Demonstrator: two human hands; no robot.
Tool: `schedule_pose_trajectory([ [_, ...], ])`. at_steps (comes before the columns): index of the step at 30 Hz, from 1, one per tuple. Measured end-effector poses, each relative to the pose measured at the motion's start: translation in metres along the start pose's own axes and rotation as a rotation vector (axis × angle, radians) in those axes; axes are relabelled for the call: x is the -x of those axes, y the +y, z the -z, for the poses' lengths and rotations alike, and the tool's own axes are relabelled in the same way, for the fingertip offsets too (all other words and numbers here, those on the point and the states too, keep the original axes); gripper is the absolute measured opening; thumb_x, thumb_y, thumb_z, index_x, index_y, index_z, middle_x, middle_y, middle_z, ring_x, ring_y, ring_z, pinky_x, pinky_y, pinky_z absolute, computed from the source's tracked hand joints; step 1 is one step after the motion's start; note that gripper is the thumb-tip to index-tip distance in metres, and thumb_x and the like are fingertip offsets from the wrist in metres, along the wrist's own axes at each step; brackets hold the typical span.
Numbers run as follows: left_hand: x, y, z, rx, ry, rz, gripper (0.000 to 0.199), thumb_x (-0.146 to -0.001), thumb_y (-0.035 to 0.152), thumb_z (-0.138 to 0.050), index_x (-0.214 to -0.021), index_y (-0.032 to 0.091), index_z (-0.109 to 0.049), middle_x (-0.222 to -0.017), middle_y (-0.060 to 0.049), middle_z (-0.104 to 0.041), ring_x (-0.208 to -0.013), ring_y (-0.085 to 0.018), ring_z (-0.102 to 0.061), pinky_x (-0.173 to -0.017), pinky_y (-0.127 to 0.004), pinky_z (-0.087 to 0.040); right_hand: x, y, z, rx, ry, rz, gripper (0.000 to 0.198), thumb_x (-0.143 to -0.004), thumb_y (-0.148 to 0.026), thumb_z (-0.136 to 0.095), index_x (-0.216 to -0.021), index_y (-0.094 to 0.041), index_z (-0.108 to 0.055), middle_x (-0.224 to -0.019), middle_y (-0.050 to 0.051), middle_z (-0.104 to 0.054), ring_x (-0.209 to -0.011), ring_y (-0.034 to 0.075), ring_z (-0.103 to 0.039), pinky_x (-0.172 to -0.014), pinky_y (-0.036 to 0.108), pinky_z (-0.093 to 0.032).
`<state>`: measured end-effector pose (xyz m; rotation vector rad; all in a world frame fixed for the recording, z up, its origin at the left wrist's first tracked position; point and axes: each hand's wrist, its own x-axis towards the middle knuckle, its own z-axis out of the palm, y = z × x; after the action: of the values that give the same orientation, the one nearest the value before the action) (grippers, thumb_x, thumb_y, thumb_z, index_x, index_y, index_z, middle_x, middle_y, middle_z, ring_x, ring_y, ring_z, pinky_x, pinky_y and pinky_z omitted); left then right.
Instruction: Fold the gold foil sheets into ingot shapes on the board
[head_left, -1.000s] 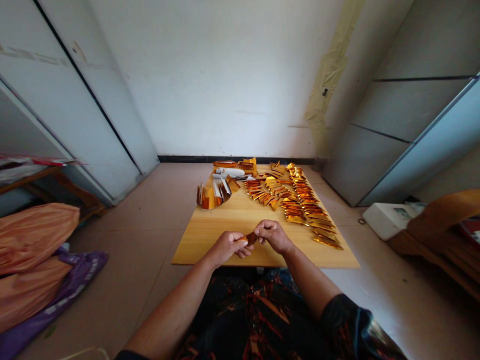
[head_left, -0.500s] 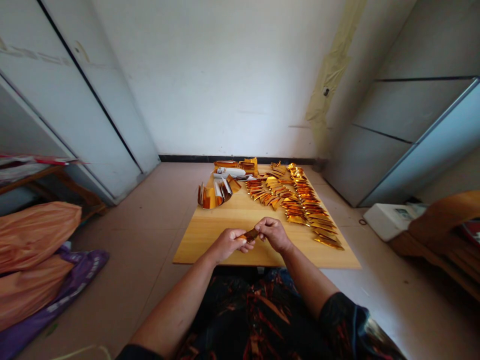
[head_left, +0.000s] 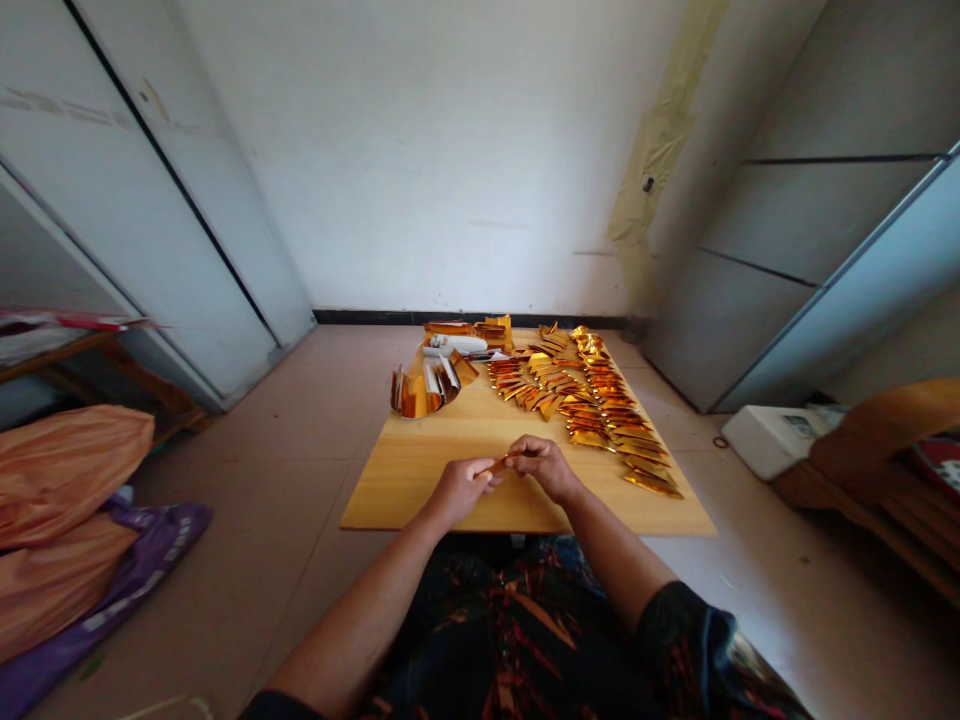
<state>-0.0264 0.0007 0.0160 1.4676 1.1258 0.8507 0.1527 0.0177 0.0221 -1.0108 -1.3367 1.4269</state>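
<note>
Both of my hands meet above the near half of a wooden board [head_left: 420, 490]. My left hand [head_left: 465, 484] pinches one end of a narrow piece of folded gold foil paper [head_left: 498, 467]. At its other end, the fingers of my right hand [head_left: 544, 466] are closed on it. The piece is seen nearly edge-on and partly hidden by fingers. To the right on the board lie rows of folded gold foil pieces [head_left: 619, 405], overlapping one another. Curved stacks of gold and white paper sheets [head_left: 427, 390] stand at the board's far left.
A white bundle [head_left: 457, 344] lies at the back of the board, near the wall. Orange [head_left: 67, 470] and purple bags [head_left: 150, 560] are on the floor at left. A white box [head_left: 772, 440] and a wooden chair [head_left: 877, 450] stand at right, below a grey cabinet [head_left: 810, 230].
The gold foil piece has turned in my fingers from showing its dark flat face to nearly edge-on. Both hands keep their hold. The whole view has shifted slightly.
</note>
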Motion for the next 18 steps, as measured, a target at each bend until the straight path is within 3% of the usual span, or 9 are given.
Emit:
schedule_pose_trajectory([
  [3,-0.003,-0.003,-0.001,-0.101,0.053,0.006,0.031,-0.076,0.018,-0.052,-0.102,0.014,-0.069,-0.087,-0.006,-0.074,-0.079,-0.02,-0.069,-0.075,-0.031,-0.054,-0.003,0.003,-0.005,-0.022,0.041,0.001,0.029,-0.055,-0.038,-0.077,-0.069,-0.019,-0.059,-0.06,-0.004,-0.058,-0.051,0.009,-0.047,-0.051,0.023,-0.039],
  [8,-0.009,-0.008,-0.005,-0.25,0.268,-0.051,0.039,-0.074,0.012,-0.056,-0.109,0.023,-0.068,-0.107,-0.005,-0.07,-0.102,-0.022,-0.063,-0.098,-0.034,-0.043,-0.002,0.013,-0.022,0.075,0.341,-0.078,0.034,-0.056,-0.038,-0.075,-0.07,-0.022,-0.048,-0.051,-0.008,-0.051,-0.042,0.009,-0.044,-0.041,0.022,-0.035],
  [10,-0.009,-0.01,-0.007,-0.252,0.32,-0.046,0.043,-0.073,0.011,-0.057,-0.113,0.025,-0.066,-0.111,-0.004,-0.069,-0.105,-0.022,-0.062,-0.101,-0.035,-0.041,0.003,0.014,-0.028,0.017,0.318,-0.136,0.033,-0.06,-0.041,-0.073,-0.068,-0.022,-0.047,-0.048,-0.007,-0.052,-0.041,0.01,-0.046,-0.042,0.022,-0.037],
  [14,-0.005,-0.011,-0.014,-0.269,0.358,-0.055,0.042,-0.074,0.011,-0.057,-0.114,0.024,-0.066,-0.111,-0.006,-0.069,-0.104,-0.023,-0.062,-0.099,-0.035,-0.041,0.01,0.011,-0.036,-0.219,0.185,-0.162,0.035,-0.059,-0.042,-0.075,-0.074,-0.019,-0.054,-0.063,-0.001,-0.063,-0.055,0.012,-0.058,-0.053,0.023,-0.045],
  [18,0.0,-0.008,-0.02,-0.369,0.349,-0.078,0.037,-0.077,0.012,-0.055,-0.111,0.023,-0.067,-0.107,-0.008,-0.07,-0.098,-0.024,-0.064,-0.092,-0.033,-0.045,0.009,0.008,-0.041,-0.244,0.206,-0.155,0.035,-0.057,-0.041,-0.077,-0.07,-0.018,-0.054,-0.059,-0.002,-0.061,-0.052,0.01,-0.055,-0.052,0.022,-0.043],
])
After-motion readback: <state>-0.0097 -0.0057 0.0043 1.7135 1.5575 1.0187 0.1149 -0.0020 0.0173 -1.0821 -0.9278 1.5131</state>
